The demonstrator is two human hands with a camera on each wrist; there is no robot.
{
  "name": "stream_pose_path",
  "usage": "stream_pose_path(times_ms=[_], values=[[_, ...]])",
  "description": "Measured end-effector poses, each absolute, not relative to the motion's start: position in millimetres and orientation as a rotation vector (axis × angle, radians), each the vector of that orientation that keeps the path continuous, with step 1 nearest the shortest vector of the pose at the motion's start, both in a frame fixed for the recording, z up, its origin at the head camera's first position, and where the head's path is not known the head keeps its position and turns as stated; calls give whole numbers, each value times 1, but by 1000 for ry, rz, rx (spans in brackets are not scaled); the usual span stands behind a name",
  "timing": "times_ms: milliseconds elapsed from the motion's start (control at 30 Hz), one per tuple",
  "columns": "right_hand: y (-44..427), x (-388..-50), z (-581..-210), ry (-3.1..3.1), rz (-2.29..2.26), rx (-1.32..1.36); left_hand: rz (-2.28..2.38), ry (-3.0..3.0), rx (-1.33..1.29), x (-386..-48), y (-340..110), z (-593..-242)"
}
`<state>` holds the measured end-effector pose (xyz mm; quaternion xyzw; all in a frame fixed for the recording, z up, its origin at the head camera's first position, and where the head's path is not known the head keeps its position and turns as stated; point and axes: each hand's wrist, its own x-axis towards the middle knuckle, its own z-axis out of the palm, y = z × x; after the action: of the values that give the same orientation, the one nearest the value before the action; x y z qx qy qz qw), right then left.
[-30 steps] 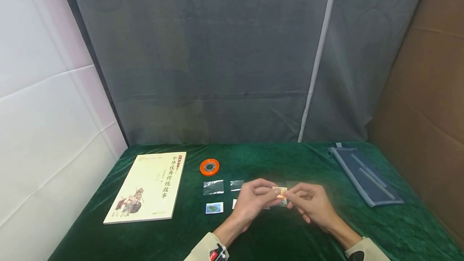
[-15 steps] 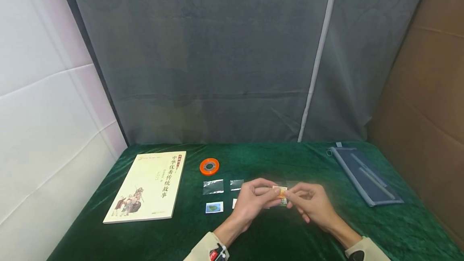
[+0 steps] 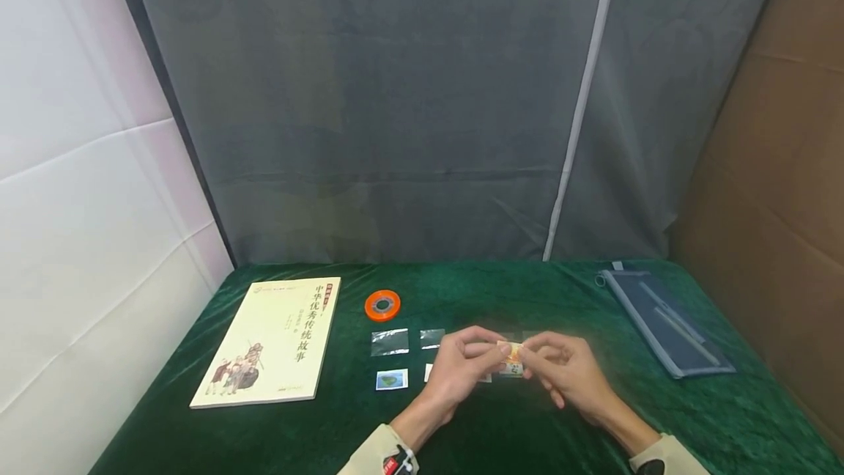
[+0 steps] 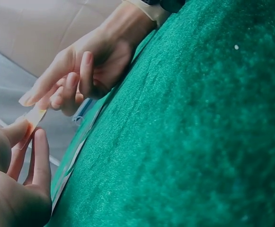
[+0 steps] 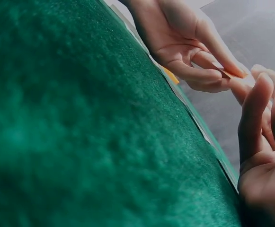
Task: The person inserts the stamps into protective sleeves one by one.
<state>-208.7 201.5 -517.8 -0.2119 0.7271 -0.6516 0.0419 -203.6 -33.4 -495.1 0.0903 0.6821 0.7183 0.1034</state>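
A small orange and pale stamp [image 3: 513, 352] is held up between both hands, slightly above the table. My left hand [image 3: 461, 365] pinches its left edge between thumb and fingers. From the other side, the thumb and a fingertip of my right hand [image 3: 568, 371] pinch the right edge. Seen edge-on in the left wrist view, the stamp [image 4: 36, 117] looks thin and flat; fingers cover much of it. A blue and green stamp [image 3: 392, 380] lies left of my left hand. White-edged paper pieces [image 3: 428, 370] are partly hidden by that hand.
Small clear plastic sleeves [image 3: 390, 342] lie behind the stamps, some half hidden by the hands. An orange tape roll [image 3: 382, 305] sits farther back. At left is a cream book [image 3: 270, 343]; at right, a blue mesh zip pouch [image 3: 666, 325]. Green velvet cloth [image 3: 501, 438] covers the table.
The held stamp has tilted slightly between the fingers, so its lower part shows differently. Both hands keep nearly the same place and grip. The head view has shifted a little.
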Motion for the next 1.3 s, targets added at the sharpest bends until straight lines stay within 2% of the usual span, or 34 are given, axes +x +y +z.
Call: stream_pose_path(times_ms=[467,700,933,1300], values=[[202,-205,-504,2288,-1943,-662,2008,2155,374,-201,-33,-489],[219,-214,-490,2368,-1670,-588,1866,2346,451,-205,-27,-483],[248,-225,-485,2527,-1529,-800,1856,2366,436,-211,3,-483],[301,-224,-483,2613,-1345,-639,1463,2578,534,-216,55,-476]])
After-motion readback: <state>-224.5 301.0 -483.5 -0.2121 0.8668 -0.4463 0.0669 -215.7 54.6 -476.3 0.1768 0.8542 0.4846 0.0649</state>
